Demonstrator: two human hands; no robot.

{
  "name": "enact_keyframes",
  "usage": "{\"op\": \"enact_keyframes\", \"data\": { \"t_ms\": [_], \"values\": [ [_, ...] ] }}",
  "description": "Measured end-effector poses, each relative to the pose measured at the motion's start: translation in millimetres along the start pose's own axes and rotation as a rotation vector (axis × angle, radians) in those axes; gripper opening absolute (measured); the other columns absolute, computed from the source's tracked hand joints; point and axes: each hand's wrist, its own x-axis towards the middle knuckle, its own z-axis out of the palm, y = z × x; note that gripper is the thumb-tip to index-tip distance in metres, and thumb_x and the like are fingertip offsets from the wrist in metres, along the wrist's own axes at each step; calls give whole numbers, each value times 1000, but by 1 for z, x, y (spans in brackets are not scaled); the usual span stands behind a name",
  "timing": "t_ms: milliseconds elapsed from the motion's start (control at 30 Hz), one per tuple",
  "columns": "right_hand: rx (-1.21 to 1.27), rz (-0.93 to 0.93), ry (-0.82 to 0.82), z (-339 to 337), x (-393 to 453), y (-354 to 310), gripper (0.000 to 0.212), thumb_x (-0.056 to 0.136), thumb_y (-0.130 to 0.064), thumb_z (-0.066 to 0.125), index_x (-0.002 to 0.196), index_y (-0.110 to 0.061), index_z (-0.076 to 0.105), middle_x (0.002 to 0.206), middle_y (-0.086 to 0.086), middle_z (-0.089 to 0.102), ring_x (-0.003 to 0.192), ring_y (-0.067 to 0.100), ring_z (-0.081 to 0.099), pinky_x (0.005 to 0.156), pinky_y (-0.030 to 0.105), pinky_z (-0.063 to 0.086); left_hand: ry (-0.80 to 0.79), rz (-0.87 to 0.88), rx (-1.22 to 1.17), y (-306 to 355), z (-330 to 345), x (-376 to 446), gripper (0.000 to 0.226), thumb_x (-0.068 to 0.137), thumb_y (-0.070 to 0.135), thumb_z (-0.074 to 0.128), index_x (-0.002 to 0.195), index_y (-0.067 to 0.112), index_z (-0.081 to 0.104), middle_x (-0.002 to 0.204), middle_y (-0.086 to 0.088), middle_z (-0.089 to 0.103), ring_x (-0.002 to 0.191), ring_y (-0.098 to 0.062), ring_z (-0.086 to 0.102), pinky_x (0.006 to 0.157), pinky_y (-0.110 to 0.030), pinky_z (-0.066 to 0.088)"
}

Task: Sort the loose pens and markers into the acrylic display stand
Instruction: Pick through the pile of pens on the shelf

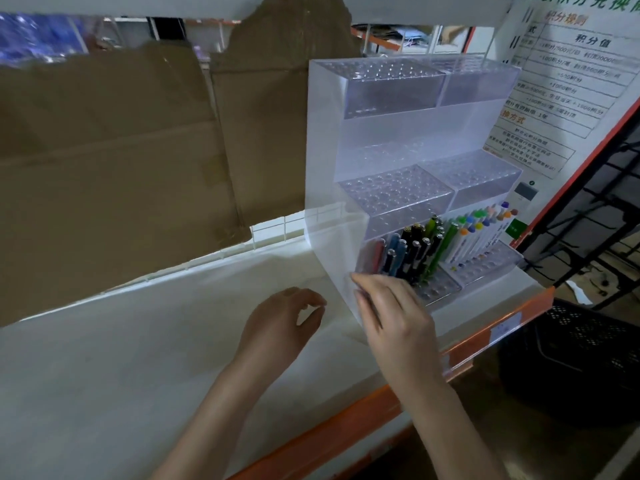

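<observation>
So the acrylic display stand [408,174] sits at the far right of a pale white shelf [138,341] with an orange front edge, brown cardboard [121,161] propped up behind it and a printed notice [568,91] on the wall to its right. Only its lowest tier holds pens and markers [443,244]; the upper tiers are bare holes. Right hand [391,320] has its fingers pressed flat together against the stand's near left corner, while the left hand [280,323] hovers over the shelf, fingers loosely curled around nothing.

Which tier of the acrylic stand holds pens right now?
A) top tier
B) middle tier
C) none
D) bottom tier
D: the pens and markers all stand in the bottom tier of the acrylic stand; the perforated blocks of the middle and top tiers show only empty holes.
</observation>
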Motion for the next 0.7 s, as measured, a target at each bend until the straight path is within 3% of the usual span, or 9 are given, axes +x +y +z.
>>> {"op": "enact_keyframes", "data": {
  "t_ms": [100,200,300,367,467,700],
  "values": [
    [116,15,-138,24,-11,-25,21,86,-16,55,102,-10,69,94,2,67,90,14,63,81,22,50,-26,-21,177,-16,-12,-12,23,94,34,48,111,32,62,110,14,61,105,-8,53,83,-23,41],
    [175,19,-333,51,-14,-46,18,76,-12,73,94,-14,71,89,1,69,84,18,66,69,24,52,-38,-113,297,-33,-30,-27,27,96,34,42,117,29,58,118,11,57,112,-10,48,86,-27,43],
    [217,-85,-500,74,-11,-66,17,73,-19,65,88,-18,71,82,0,69,77,22,67,58,24,52,-23,-199,437,-52,-50,-48,29,97,32,40,119,26,57,121,6,56,115,-14,46,86,-29,42],
    [253,-150,-602,87,-8,-81,18,76,-20,60,91,-17,70,85,2,68,81,24,65,63,26,51,-7,-282,500,-65,-64,-66,30,96,33,40,120,25,56,122,4,55,116,-15,45,87,-29,42],
    [326,-245,-712,102,-4,-109,21,91,-19,53,107,-12,64,104,7,63,103,27,56,80,35,46,36,-400,567,-82,-87,-98,31,96,33,40,121,24,56,124,3,55,116,-16,46,86,-27,41],
    [572,-430,-819,110,-10,-192,26,94,-20,49,117,-15,60,115,2,58,110,21,53,84,32,43,161,-678,619,-109,-136,-186,29,95,34,45,120,26,57,123,3,57,116,-16,48,88,-31,46]
  ]
}}
